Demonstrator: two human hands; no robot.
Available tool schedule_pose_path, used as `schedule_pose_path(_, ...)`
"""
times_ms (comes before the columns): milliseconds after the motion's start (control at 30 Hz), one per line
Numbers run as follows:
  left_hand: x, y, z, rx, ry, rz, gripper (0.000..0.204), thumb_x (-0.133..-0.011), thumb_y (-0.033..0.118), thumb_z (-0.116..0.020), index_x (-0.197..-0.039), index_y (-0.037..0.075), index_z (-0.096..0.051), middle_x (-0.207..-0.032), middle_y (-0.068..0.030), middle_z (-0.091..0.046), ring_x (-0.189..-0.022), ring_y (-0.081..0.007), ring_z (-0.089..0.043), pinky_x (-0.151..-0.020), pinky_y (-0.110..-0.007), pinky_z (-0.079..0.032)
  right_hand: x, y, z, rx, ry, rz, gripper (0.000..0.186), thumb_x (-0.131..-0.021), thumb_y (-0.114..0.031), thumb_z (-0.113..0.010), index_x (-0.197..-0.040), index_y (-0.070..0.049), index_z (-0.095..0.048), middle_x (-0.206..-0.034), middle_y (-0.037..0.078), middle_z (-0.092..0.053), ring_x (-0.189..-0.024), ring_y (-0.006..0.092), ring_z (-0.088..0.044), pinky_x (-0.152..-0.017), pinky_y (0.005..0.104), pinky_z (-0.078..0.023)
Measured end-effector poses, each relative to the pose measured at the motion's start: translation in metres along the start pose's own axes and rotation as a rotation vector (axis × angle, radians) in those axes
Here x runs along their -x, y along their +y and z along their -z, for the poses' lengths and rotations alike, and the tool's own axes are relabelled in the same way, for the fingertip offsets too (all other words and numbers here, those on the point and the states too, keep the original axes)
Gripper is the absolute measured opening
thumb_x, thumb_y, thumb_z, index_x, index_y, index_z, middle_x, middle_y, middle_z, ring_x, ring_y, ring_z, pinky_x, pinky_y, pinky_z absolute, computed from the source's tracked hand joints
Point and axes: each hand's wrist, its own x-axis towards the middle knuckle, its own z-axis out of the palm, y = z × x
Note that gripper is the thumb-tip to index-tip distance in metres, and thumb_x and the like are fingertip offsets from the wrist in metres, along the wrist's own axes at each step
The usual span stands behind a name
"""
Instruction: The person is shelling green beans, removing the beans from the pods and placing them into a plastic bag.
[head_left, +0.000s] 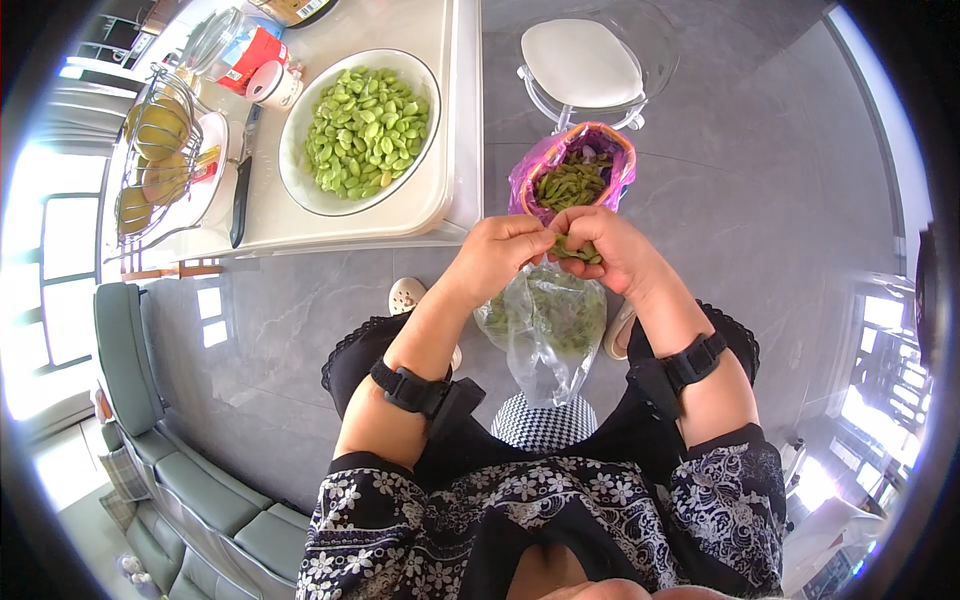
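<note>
Both my hands meet in front of me, above a clear plastic bag [550, 345] with green pods inside. Several green bean pods [580, 251] lie in the curled fingers of my right hand [618, 248]. The thumb and fingers of my left hand [497, 252] pinch the end of a pod beside the right thumb; the fingertips partly hide it. Just beyond the hands stands a bin lined with a purple bag [524, 183], holding green pods or husks [572, 183]. On the table to the left, a white bowl [296, 165] is heaped with shelled green beans [365, 132].
The pale table [440, 200] carries a black-handled knife [241, 200], a wire basket of fruit [160, 150], a pink-lidded cup [273, 87] and a clear jar [215, 45]. A white-seated chair [582, 62] stands beyond the bin. A grey-green sofa [205, 490] is at lower left.
</note>
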Motion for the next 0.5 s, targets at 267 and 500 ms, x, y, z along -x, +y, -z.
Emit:
schedule_pose_path(267, 0.003, 0.003, 0.000, -0.241, 0.053, -0.128, 0.022, -0.081, 0.019, -0.054, -0.074, -0.001, -0.057, -0.062, 0.0006, -0.050, -0.059, -0.0072, -0.043, -0.054, -0.022, -0.036, 0.004, -0.001, -0.011, 0.098, 0.110, 0.045, 0.010, -0.066, 0.000, -0.045, -0.071, -0.002, -0.054, -0.063, 0.006, -0.051, -0.045, 0.0099, -0.043, -0.032, 0.0200, -0.025)
schedule_pose_path(500, 0.002, 0.002, -0.002, -0.316, 0.051, -0.151, 0.020, -0.081, 0.017, -0.054, -0.076, -0.002, -0.057, -0.063, -0.0025, -0.052, -0.061, -0.0076, -0.045, -0.056, -0.024, -0.038, -0.002, 0.003, 0.000, 0.012, 0.137, -0.002, 0.020, -0.061, 0.002, -0.044, -0.077, 0.001, -0.055, -0.067, 0.009, -0.052, -0.047, 0.0113, -0.044, -0.033, 0.0190, -0.027)
